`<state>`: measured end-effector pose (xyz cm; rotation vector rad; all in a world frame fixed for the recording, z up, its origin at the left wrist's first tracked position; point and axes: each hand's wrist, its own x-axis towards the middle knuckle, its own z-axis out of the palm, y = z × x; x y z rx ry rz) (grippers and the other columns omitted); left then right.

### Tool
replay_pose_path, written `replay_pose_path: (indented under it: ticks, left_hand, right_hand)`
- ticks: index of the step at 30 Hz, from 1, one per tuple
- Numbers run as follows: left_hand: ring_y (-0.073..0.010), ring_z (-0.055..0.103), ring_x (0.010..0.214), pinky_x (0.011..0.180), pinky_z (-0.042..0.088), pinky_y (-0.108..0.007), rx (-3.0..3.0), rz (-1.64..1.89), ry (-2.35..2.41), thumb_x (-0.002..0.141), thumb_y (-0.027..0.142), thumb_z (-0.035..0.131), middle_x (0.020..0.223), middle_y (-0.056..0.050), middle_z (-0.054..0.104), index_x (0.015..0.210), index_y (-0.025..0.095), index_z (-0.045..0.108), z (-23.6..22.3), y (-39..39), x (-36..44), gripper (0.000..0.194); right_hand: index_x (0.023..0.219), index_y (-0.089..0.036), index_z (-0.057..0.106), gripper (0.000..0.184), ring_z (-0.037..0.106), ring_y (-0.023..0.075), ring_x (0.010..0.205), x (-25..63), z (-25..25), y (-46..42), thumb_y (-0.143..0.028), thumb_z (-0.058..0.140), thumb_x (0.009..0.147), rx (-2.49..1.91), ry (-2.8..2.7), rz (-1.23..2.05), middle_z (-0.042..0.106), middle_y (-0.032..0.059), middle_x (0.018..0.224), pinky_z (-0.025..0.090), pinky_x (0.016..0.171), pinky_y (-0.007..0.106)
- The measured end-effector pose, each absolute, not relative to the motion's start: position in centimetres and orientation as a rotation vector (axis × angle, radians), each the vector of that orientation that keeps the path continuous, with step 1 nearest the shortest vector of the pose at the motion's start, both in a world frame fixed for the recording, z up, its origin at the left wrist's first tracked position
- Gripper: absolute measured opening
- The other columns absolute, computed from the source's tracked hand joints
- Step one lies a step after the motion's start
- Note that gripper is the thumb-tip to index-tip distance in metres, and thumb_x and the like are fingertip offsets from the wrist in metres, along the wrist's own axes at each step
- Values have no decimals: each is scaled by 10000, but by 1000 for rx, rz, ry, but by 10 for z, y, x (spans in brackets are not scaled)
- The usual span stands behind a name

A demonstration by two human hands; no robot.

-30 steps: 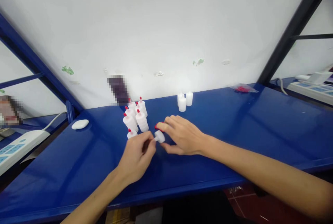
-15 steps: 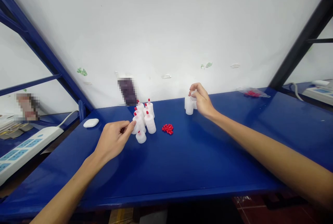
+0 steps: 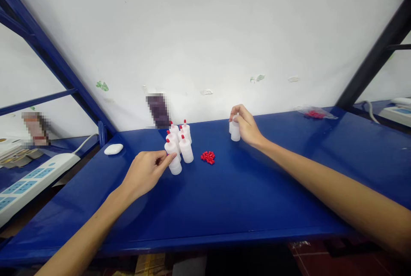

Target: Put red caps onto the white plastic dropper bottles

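Several small white bottles with red caps [image 3: 180, 140] stand clustered at the back middle of the blue table [image 3: 224, 199]. My left hand [image 3: 146, 170] is pinched on the nearest bottle [image 3: 175, 165] of that cluster. A small heap of loose red caps [image 3: 208, 156] lies just to the right of it. Farther right, my right hand [image 3: 246, 124] is wrapped round an uncapped white bottle [image 3: 235, 132] that stands near the wall, with another uncapped bottle partly hidden behind it.
A white oval object [image 3: 113, 149] lies at the table's back left. White power strips [image 3: 32, 178] sit on the neighbouring bench at left. A clear bag with red caps [image 3: 314, 114] lies at the back right. Blue and black frame struts slant up at both sides.
My right hand left the red caps and reached back right to the uncapped bottles. My left hand set its bottle down at the cluster and keeps its fingers on it.
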<state>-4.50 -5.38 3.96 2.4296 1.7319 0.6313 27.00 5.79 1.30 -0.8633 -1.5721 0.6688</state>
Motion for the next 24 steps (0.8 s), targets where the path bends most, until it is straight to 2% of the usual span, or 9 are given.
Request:
replay_pose_path:
  ticks: [3,6,11,15,17,19,21,24]
  left_hand:
    - [-99,285,493,517,220,-260,2435,677,1705,959,474,407,521,53,332,585,190,360,40,-54,-45,472]
    - [-95,278,491,517,224,-260,2443,744,1704,954,436,420,518,54,315,581,190,335,43,-57,-43,455]
    - [-89,256,470,521,234,-266,2588,1114,1619,945,306,433,503,53,273,556,192,267,42,-74,-30,439]
    - [-97,352,479,534,291,-253,2721,847,1337,962,274,412,535,38,408,604,187,437,36,-87,-10,369]
    - [-116,468,539,575,354,-251,2687,664,1350,971,298,409,652,5,561,755,184,576,32,-91,1,296]
    - [-158,585,650,634,416,-272,2648,499,1452,981,325,400,848,-47,669,987,191,638,27,-91,10,273]
    - [-215,659,762,670,457,-305,2639,330,1562,997,329,364,972,-94,700,1195,185,603,22,-88,19,342]
    - [-272,701,809,663,496,-334,2666,59,1710,1019,290,297,946,-127,718,1410,148,455,15,-80,30,445]
  right_hand:
    - [916,-235,426,187,524,198,784,269,13,58,-183,383,742,-869,-1570,671,514,24,823,450,675,350]
    - [909,-239,413,177,536,197,774,270,13,60,-191,386,740,-847,-1534,719,510,21,817,457,669,352]
    - [892,-235,424,177,537,181,722,271,13,62,-205,411,719,-808,-1452,809,514,7,789,453,662,342]
    - [864,-231,438,153,539,183,745,272,15,60,-208,418,714,-825,-1430,794,517,7,779,446,677,340]
    - [860,-226,454,137,540,188,758,272,16,57,-220,431,725,-834,-1448,805,528,15,797,443,669,339]
    - [855,-219,473,124,540,190,752,272,16,55,-234,451,734,-827,-1464,826,541,23,808,438,657,337]
    - [848,-213,493,117,538,189,730,271,16,53,-240,472,737,-816,-1478,831,555,26,807,428,642,332]
    - [849,-207,520,111,530,179,684,272,14,52,-242,485,749,-824,-1502,809,579,28,821,414,618,322]
